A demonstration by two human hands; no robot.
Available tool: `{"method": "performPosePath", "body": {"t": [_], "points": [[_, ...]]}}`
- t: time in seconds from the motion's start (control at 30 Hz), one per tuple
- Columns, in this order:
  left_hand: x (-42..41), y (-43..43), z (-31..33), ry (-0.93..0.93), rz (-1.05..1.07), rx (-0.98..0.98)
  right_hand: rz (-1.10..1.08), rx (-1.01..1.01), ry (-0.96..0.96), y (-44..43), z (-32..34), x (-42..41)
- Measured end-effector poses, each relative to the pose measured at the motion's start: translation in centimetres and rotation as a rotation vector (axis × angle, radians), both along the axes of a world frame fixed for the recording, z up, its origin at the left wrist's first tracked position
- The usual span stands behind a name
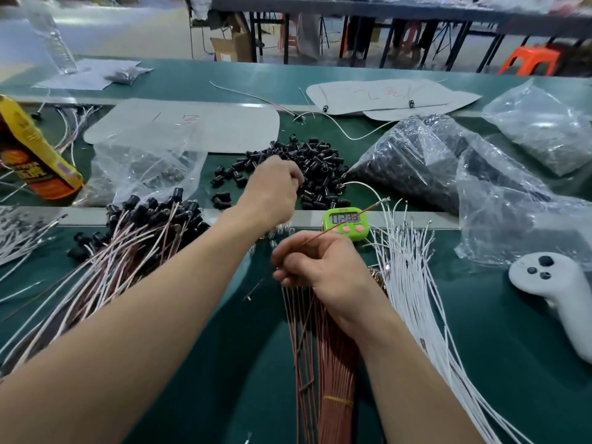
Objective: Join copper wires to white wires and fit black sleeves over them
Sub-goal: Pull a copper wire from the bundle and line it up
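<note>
Nearest on the green bench (224,363) lie bundled copper wires (326,363). Above them the right grip (323,267) pinches one copper wire (349,221), with the white wires (413,283) just beside. Beyond, the left grip (272,190) curls over the black sleeves (320,165); I cannot tell if it holds one. Across the room stand another bench (352,8) and an orange stool (528,60).

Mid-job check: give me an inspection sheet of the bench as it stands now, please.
Surface: green table, partly covered by grey sheets.
Job's things: loose black sleeves piled centre; copper wire bundle near; white wires fanned to its right; sleeved wires heaped left.
Clutter: green timer, white controller, yellow packet, plastic bags of dark parts.
Hands: left hand reaches into the sleeves, its fingers curled, grip hidden; right hand pinches a single copper wire.
Cables: no power leads seen; one stray white wire lies beyond the sleeves.
Surroundings: another table, orange stool, cardboard boxes behind.
</note>
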State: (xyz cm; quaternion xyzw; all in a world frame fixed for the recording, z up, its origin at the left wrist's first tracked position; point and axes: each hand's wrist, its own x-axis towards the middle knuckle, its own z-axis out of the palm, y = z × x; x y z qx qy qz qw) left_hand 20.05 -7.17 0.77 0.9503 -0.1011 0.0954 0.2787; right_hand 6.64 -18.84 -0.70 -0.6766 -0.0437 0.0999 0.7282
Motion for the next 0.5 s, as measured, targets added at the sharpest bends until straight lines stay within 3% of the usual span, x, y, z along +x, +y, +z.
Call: {"method": "performPosePath", "body": {"t": [0.1, 0.33, 0.5], "points": [[-2.8, 1.4, 1.3, -0.069, 0.042, -0.238, -0.056, 0.041, 0.007, 0.1, 0.1, 0.0], [-10.2, 6.0, 1.0, 0.157, 0.153, -0.732, -0.205, 0.121, 0.035, 0.4, 0.4, -0.3], [-13.0, 7.4, -1.3, 0.252, 0.175, -0.847, -0.288, 0.192, 0.074, 0.5, 0.9, -0.5]]}}
